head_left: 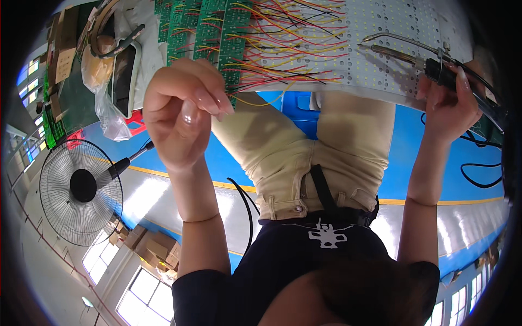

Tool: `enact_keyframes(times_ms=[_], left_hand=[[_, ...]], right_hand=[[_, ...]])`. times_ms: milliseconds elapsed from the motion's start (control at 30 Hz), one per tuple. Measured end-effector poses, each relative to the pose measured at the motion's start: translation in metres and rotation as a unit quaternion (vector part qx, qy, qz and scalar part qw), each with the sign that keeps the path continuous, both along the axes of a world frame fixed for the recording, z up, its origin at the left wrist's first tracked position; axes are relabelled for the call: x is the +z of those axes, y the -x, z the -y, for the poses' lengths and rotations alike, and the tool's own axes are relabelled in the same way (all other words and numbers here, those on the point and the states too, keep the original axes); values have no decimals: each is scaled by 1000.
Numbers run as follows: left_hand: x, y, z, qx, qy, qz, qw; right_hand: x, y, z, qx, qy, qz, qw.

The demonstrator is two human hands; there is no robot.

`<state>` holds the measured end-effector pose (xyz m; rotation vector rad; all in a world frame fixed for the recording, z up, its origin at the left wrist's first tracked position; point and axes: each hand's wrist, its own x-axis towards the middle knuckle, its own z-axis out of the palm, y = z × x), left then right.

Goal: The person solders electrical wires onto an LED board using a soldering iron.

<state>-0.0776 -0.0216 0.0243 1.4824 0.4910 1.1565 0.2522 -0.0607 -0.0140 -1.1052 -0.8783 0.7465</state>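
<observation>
My left hand (182, 108) is raised in front of the green circuit boards (235, 43), thumb and fingertips pinched together. Whatever may be between those fingertips is too small to make out. Red, black and yellow wires (293, 41) fan out to the right from the boards, over a white panel dotted with holes and small yellowish spots (375, 16). On the right, my right hand (454, 106) grips the black handle of a soldering iron (397, 56). A thin curved metal tube (399, 37) runs alongside the iron. Its tip points left above the panel, near the wire ends.
A clear plastic bag (114, 122) and a dark flat item with a white rim (128, 79) are at the left of the table. A fan (83, 185) stands farther left. A blue stool (299, 108) is under the table. Black cable (481, 182) loops at the right.
</observation>
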Motion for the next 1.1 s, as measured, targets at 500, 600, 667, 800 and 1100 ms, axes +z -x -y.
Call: enact_keyframes(times_ms=[500, 600, 667, 800, 1100], left_hand=[[2, -32, 28, -90, 160, 171, 968], [4, -31, 30, -91, 181, 172, 964], [3, -32, 30, -123, 234, 226, 937], [2, -22, 34, -67, 259, 273, 924], [7, 8, 32, -53, 181, 297, 936]], right_hand=[[-25, -19, -4, -69, -37, 149, 986], [-7, -15, -1, 108, -63, -19, 992], [-5, -12, -3, 124, -71, -30, 989], [-14, -9, -4, 7, -49, 99, 994], [-2, -5, -2, 54, -38, -30, 997]])
